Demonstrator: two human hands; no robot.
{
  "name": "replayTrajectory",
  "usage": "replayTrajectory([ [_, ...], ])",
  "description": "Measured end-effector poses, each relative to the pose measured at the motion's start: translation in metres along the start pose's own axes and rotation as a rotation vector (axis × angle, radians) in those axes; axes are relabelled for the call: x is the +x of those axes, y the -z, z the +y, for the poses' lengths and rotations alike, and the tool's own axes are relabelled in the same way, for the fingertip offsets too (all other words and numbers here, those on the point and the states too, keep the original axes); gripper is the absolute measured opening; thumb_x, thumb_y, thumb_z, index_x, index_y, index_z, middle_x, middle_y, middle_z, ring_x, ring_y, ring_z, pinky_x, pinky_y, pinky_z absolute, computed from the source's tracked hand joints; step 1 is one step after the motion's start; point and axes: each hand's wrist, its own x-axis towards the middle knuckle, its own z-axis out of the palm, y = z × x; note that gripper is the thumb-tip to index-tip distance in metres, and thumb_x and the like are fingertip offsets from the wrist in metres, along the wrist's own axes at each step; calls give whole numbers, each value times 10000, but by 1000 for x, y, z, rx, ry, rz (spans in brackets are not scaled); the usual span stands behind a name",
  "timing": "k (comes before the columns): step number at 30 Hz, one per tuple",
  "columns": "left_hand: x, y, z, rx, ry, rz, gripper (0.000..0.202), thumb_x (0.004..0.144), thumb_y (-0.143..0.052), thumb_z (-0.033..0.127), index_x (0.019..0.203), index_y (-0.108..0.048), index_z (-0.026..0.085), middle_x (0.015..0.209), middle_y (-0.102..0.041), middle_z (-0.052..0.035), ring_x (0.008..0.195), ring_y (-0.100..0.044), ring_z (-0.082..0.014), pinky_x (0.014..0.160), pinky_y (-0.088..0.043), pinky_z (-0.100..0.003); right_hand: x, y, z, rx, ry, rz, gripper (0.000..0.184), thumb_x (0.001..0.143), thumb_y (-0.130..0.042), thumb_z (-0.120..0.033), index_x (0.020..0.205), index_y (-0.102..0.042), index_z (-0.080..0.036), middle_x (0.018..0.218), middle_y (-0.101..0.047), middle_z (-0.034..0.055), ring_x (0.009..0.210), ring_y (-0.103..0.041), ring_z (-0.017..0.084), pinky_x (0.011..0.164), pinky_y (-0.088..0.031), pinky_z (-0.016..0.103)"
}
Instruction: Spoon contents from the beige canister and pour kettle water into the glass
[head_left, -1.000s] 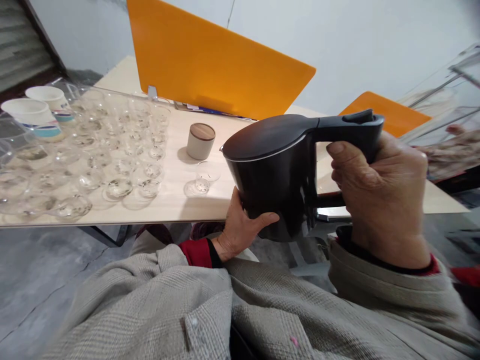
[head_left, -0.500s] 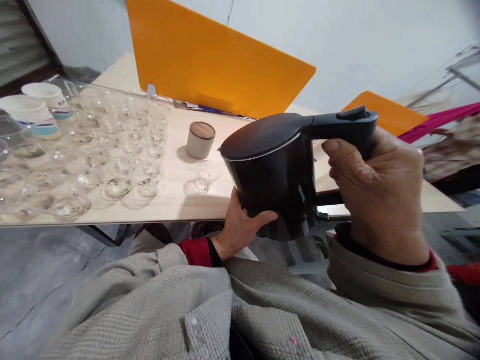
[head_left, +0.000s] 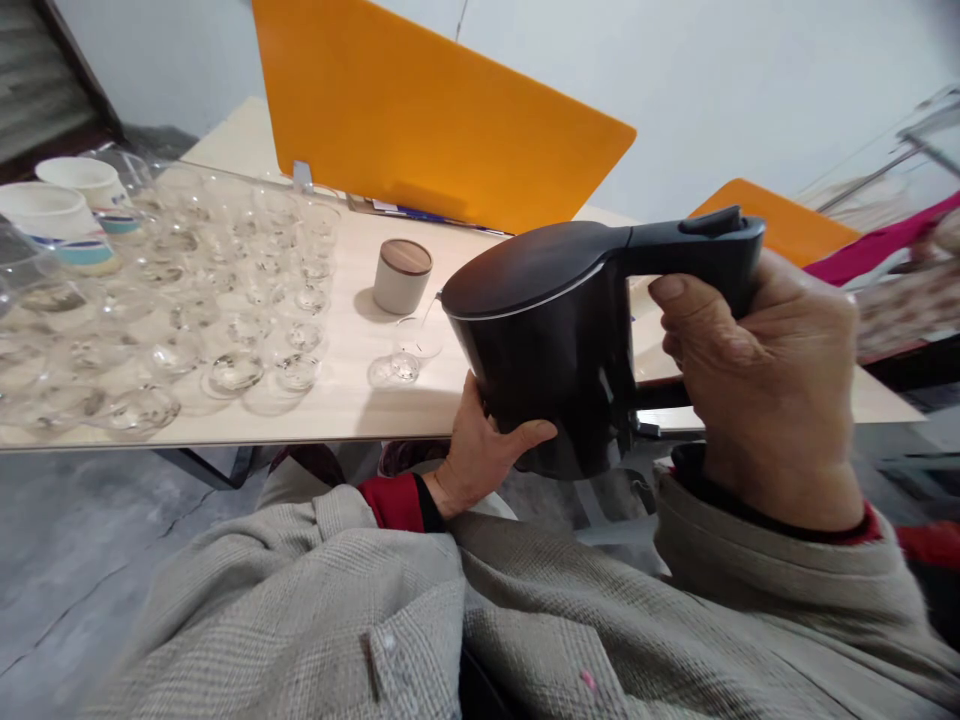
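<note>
A black electric kettle point(head_left: 540, 370) is held up at the table's front edge, its lid closed and its spout tilted toward the left. My right hand point(head_left: 772, 390) is closed around the kettle's handle. My left hand point(head_left: 487, 445) supports the lower body from the left, thumb along the side, with its other fingers partly hidden by the kettle. Just left of the spout, a clear cup point(head_left: 405, 367) with dark bits in its bottom stands on the table. Behind that cup sits a small beige canister point(head_left: 403, 277) with a brown wood-look lid.
Many clear cups point(head_left: 236, 370) with dark bits crowd the left part of the table point(head_left: 352, 405). Paper cups point(head_left: 56, 225) stand at the far left. An orange divider panel point(head_left: 442, 120) rises along the back; another panel point(head_left: 772, 225) is at right.
My right hand and the kettle's handle have shifted very slightly up and to the right. Both hands keep their hold on the kettle.
</note>
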Motion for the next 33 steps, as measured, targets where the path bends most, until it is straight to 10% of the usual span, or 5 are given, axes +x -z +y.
replayTrajectory([
  [33, 1, 3, -4, 1, -37, -25, 996, 676, -969, 683, 1422, -497, 222, 1525, -649, -177, 1444, -606, -361, 1279, -417, -608, -1, -1, 0, -29, 38, 19, 385, 882, -742, -498, 697, -538, -228, 594, -456, -73, 554, -386, 103, 548, -275, 301],
])
